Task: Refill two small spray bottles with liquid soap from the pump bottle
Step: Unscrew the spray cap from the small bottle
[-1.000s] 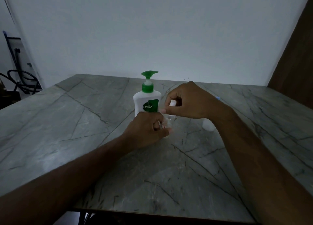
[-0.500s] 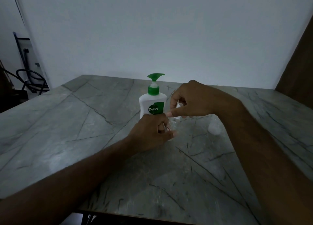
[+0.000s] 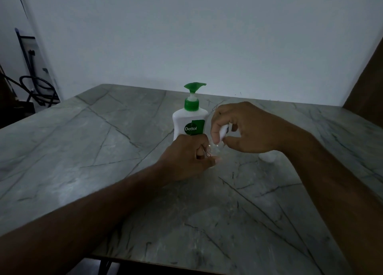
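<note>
From the head view, just in front of the pump bottle (image 3: 189, 119), the left hand (image 3: 187, 156) wraps a small clear spray bottle (image 3: 214, 150) while the right hand (image 3: 246, 127) pinches its white spray cap (image 3: 223, 132). I'd keep that bottle upright and lift the cap straight off. Another pale bottle (image 3: 267, 157) sits to the pump bottle's right.

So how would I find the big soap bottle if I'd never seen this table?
Look at the grey marble table, near its middle, just behind the person's left hand. The pump bottle stands upright there. It is the only white bottle with a green pump on top and a green Dettol label.
</note>
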